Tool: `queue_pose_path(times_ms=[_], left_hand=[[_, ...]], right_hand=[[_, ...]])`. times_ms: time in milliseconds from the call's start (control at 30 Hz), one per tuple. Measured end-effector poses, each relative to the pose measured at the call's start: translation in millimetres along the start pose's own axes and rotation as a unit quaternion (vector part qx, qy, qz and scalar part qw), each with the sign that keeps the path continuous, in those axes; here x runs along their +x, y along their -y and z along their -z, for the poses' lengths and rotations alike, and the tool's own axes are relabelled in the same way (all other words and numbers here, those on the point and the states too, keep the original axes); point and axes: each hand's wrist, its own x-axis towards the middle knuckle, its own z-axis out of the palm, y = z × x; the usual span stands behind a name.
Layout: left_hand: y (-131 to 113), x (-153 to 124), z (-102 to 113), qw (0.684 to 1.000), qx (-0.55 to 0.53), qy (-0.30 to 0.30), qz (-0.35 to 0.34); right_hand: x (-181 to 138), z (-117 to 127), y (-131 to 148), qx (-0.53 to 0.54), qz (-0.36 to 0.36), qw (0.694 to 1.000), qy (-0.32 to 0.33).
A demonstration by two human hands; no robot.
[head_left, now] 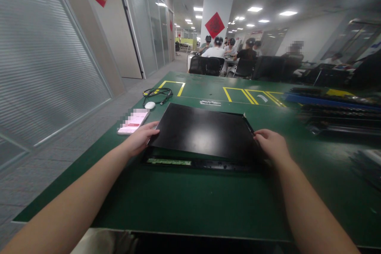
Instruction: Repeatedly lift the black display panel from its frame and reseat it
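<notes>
A glossy black display panel lies tilted over a dark frame, with its near edge slightly raised. Along the frame's near side runs a green circuit strip. My left hand grips the panel's left edge, thumb on top and the other fingers partly hidden. At the opposite edge, my right hand pinches the panel between thumb and fingers. The frame's far right corner shows beyond the panel; most of the frame is covered.
On the green table, a phone, white mouse and coiled black cable sit at left. Blurred dark frames are stacked at right. Yellow tape marks the far side. Several people sit at tables beyond.
</notes>
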Motion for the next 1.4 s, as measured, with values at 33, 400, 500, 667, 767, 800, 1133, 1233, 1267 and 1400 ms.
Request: queue_pose_path(times_ms=[33,400,500,667,767,800,1133,1233,1267,1400], left_hand=[[-0.7,-0.7,-0.6,1.0,-0.002,-0.001,-0.001],[-1.9,-1.7,-3.7,1.0,-0.018,-0.012,0.001],[-2.5,-3.0,-4.8,1.0,-0.014,-0.015,0.005],[-1.9,-2.4,-5.6,1.0,-0.011,-0.017,0.006],[-0.9,-1.6,-5.5,1.0,-0.003,-0.016,0.007],[-0.8,-1.6,-5.4,1.0,0.0,-0.016,0.006],[0.7,-1.4,-4.0,1.0,0.027,-0.006,-0.003],[2.4,0.4,-4.8,1.0,0.027,-0.006,-0.013],[2.9,0.9,-5.3,1.0,0.022,-0.009,-0.019],[3.8,1.6,-7.1,0.999,0.009,-0.018,-0.026]], right_hand=[[0.1,0.1,-0.4,0.007,0.001,1.0,-0.006],[10.7,-9.8,-13.0,-0.025,-0.046,0.994,0.099],[13.1,-14.7,-16.8,-0.05,-0.022,0.993,0.108],[14.9,-17.6,-19.8,-0.047,-0.004,0.992,0.117],[15.2,-18.1,-19.2,-0.01,-0.045,0.992,0.115],[15.3,-18.4,-19.1,0.003,-0.059,0.992,0.115],[18.0,-22.9,-26.8,0.056,-0.089,0.989,0.101],[18.0,-22.4,-25.9,0.049,-0.084,0.991,0.095],[17.8,-22.0,-25.0,0.044,-0.078,0.992,0.09],[16.9,-21.6,-22.9,0.039,-0.071,0.993,0.084]])
